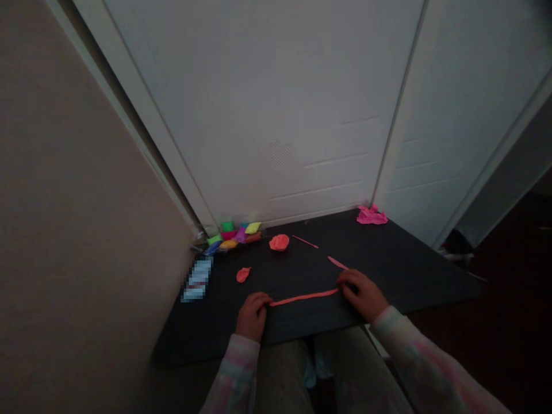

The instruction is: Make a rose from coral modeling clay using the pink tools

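Note:
A long thin orange clay rope (304, 298) lies across the near part of a dark table (401, 259). My left hand (252, 313) rests with curled fingers on the rope's left end. My right hand (362, 293) covers its right end, fingers bent down onto it. Both wear pastel sleeves. Farther back lie an orange clay lump (279, 242) and a smaller orange piece (243, 275).
Several coloured clay packets (233, 237) are piled at the back left corner. Two thin pink tools (337, 263) lie mid-table, crumpled pink wrapping (371, 216) sits at the back right. A blurred card (197, 279) lies at the left edge. White panels stand behind.

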### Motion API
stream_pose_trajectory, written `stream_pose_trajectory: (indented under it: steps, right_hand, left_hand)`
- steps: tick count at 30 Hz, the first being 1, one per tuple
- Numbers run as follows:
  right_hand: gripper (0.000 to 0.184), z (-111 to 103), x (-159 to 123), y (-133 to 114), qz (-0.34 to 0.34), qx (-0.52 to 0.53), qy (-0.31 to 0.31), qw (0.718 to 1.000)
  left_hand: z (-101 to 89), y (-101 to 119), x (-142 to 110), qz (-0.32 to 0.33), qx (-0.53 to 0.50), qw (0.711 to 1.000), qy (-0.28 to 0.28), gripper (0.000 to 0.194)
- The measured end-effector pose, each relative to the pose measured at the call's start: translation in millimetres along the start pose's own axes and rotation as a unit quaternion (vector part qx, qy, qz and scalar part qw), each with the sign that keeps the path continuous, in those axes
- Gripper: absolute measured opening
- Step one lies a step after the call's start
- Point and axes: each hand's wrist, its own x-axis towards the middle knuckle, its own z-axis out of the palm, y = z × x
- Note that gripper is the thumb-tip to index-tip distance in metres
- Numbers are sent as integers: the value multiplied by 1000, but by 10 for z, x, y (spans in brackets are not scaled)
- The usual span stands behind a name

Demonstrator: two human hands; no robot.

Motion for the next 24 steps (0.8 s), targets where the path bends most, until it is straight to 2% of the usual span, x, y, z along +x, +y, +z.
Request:
stream_pose_trajectory:
  steps: [2,4,9,12,15,19,21,24]
  right_hand:
    - [20,-27,2,110,42,-71,29,996]
    - [24,-66,19,205,87,-135,24,987]
    - [20,-141,158,254,168,-160,-88,969]
    - [15,-149,245,217,201,-159,-113,960]
    - [14,-155,223,200,202,-159,-100,961]
    - [14,-143,18,229,174,-106,-51,978]
    - [13,-130,-100,232,144,-82,-20,986]
    - [13,-115,-214,198,88,-83,-9,993]
  left_hand:
    - [10,-30,-10,-5,-7,1000,10,28]
    - [25,-62,-18,-3,-13,1000,18,25]
    - [50,-88,-26,0,-8,1000,26,22]
    - [43,-83,-30,1,-9,999,35,22]
    - [24,-74,-44,6,-14,997,77,22]
    - [51,33,-79,40,-22,991,123,21]
    - [119,174,-101,60,-31,991,117,20]
    - [296,472,-116,87,-54,992,69,22]
